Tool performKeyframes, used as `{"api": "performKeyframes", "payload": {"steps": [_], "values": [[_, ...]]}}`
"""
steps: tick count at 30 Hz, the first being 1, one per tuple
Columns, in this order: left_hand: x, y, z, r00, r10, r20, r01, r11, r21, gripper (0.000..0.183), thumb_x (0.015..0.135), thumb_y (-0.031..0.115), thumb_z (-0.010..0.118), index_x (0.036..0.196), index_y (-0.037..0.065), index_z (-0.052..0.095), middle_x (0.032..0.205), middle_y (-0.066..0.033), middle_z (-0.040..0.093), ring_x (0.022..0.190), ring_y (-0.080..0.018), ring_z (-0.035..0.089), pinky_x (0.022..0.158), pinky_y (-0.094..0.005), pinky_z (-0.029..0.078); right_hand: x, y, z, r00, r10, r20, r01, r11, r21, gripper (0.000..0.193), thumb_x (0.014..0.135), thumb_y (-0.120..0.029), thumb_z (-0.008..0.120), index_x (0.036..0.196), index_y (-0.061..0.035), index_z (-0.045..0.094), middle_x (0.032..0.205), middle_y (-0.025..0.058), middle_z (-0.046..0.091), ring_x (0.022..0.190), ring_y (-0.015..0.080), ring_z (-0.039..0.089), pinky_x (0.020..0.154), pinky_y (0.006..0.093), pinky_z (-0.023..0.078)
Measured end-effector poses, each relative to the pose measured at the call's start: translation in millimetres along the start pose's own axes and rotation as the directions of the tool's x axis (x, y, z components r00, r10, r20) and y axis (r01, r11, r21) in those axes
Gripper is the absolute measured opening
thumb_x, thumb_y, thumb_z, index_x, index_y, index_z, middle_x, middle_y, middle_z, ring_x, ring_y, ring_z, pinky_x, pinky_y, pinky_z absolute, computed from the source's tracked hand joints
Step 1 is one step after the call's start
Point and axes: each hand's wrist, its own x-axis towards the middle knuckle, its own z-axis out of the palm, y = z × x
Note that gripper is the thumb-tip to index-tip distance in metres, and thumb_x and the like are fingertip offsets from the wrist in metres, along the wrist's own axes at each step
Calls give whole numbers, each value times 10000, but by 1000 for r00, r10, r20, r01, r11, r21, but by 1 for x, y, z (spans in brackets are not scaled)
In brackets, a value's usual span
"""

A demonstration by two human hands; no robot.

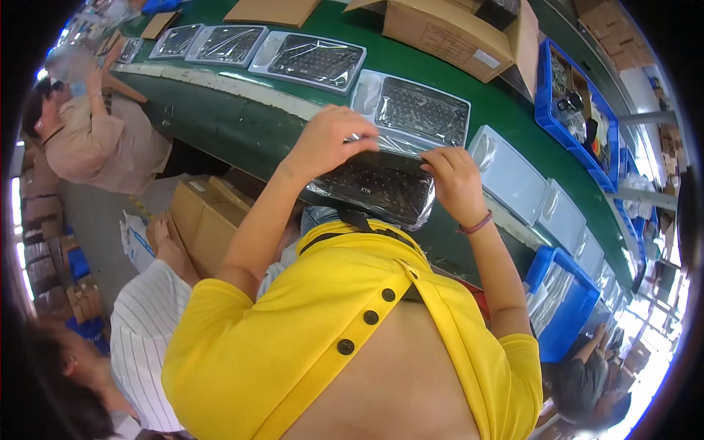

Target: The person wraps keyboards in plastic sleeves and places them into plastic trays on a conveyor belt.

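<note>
A black keyboard (378, 189) in a clear plastic bag lies in front of me, between my body and the bench edge. At the upper left of its bag, my left hand (330, 143) is closed with thumb and fingers on the shiny film. My right hand (456, 180) pinches the film at the bag's upper right corner. Just beyond my hands, a grey tray (463, 139) on the bench holds another film-covered black keyboard (418, 110) with a pale mouse (369, 89) at its left.
More trays with keyboards (312, 59) line the green bench (323, 22) leftward; trays with pale surfaces (506, 172) run right. An open carton (447, 37) stands at the back. Blue bins (579, 110) are at the right. People sit on both sides; cartons (209, 216) stand at lower left.
</note>
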Motion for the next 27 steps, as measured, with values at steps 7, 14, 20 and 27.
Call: {"api": "performKeyframes", "payload": {"steps": [7,14,20,27], "values": [[-24,-26,-4,989,59,-136,-16,954,300,196,731,198,739,925,184,729,885,-41,692,854,-202,639,826,-344,459,16,10,-2,999,5,-46,-3,999,50,170,753,-9,665,918,-35,637,865,114,621,812,314,591,711,383,476],[16,-54,-27,945,-322,-51,218,740,-637,208,873,155,664,937,-42,680,868,-59,688,809,-99,630,697,-228,498,50,22,-51,890,455,33,-390,723,570,110,842,-89,668,898,5,660,815,46,675,746,134,617,681,256,473],[23,-60,33,866,-490,104,259,261,-930,165,934,188,584,958,26,600,866,-37,629,762,-109,590,704,-271,503,38,56,-39,697,714,62,-539,465,703,255,929,-223,616,829,5,669,766,-1,638,670,43,509,611,207,414],[19,-14,63,786,-616,51,398,443,-803,236,900,210,632,1026,19,577,880,-22,606,796,-87,562,728,-232,447,-33,110,-5,483,825,292,-547,24,837,368,974,-314,506,902,13,657,806,117,661,817,247,616,790,348,452]]}}
